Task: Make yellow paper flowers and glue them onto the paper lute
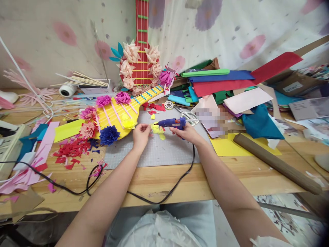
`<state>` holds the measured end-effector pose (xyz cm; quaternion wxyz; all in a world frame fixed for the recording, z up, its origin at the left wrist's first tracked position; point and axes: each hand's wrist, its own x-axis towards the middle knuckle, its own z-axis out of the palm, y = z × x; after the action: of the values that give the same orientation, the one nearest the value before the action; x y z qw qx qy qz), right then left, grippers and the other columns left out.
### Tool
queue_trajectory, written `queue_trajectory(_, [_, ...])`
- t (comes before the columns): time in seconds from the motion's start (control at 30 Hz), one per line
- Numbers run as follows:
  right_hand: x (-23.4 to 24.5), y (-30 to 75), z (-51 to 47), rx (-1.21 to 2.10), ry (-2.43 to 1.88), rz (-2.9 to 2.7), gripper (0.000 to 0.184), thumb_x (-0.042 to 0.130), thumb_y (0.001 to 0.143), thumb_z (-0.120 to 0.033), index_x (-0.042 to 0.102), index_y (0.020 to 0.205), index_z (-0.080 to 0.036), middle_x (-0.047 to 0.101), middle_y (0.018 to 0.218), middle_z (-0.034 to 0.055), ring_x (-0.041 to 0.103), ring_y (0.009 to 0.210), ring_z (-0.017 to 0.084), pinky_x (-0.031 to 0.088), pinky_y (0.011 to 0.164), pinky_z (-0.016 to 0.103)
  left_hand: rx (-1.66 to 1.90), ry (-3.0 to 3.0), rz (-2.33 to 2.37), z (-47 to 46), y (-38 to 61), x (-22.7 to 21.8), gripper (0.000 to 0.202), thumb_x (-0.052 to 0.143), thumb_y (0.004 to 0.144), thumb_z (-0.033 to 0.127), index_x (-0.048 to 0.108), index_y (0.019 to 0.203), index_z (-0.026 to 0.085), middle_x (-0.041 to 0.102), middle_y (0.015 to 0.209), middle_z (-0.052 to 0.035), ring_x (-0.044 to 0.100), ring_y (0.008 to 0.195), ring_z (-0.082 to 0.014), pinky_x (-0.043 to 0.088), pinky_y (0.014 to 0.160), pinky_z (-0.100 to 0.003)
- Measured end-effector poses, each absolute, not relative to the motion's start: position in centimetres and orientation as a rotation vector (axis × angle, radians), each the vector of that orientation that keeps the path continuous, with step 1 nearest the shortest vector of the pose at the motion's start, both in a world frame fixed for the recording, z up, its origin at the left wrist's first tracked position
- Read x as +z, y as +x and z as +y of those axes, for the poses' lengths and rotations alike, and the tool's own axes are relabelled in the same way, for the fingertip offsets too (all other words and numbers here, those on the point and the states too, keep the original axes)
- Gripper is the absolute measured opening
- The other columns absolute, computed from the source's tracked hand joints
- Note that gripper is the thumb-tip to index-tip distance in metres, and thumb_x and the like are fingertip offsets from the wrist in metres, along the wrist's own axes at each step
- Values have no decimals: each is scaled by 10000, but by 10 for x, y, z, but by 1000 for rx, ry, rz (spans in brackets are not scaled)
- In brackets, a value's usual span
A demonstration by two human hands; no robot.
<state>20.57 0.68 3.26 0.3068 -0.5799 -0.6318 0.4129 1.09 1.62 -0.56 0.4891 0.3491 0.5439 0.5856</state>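
My right hand (187,133) grips a blue glue gun (171,123), its nozzle pointing left toward small yellow paper pieces (157,129) on the grey cutting mat (159,151). My left hand (141,133) is closed in a pinch right beside those yellow pieces; what it pinches is too small to name. The gun's black cord (180,180) runs down off the table edge. Just left of my left hand lies a yellow paper guitar (115,116) decorated with pink, purple, blue and yellow paper flowers.
A red paper guitar (141,51) with peach flowers leans on the back wall. Stacked coloured paper sheets (223,80) and a brown cardboard roll (277,164) fill the right side. Red paper scraps (70,151), pink sheets and a stick box (87,82) lie left.
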Motion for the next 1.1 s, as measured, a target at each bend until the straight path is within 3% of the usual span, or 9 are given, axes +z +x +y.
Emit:
queue_trajectory(0.83, [21, 206, 13, 1045, -1554, -1717, 442, 615, 648, -627, 600, 636, -186, 491, 475, -17, 464, 498, 116, 385, 518, 254, 1434, 854, 1305, 16, 11, -6, 100, 647, 656, 197, 567, 681, 143, 573, 595, 11, 600, 578, -133, 500, 446, -234])
queue_trajectory(1.1, [20, 204, 14, 1060, -1557, -1693, 440, 616, 652, -617, 606, 655, -177, 554, 541, -1, 474, 500, 110, 388, 516, 252, 1418, 889, 1307, 15, 11, -9, 119, 654, 647, 224, 572, 684, 146, 573, 590, 8, 596, 577, -137, 507, 454, -246])
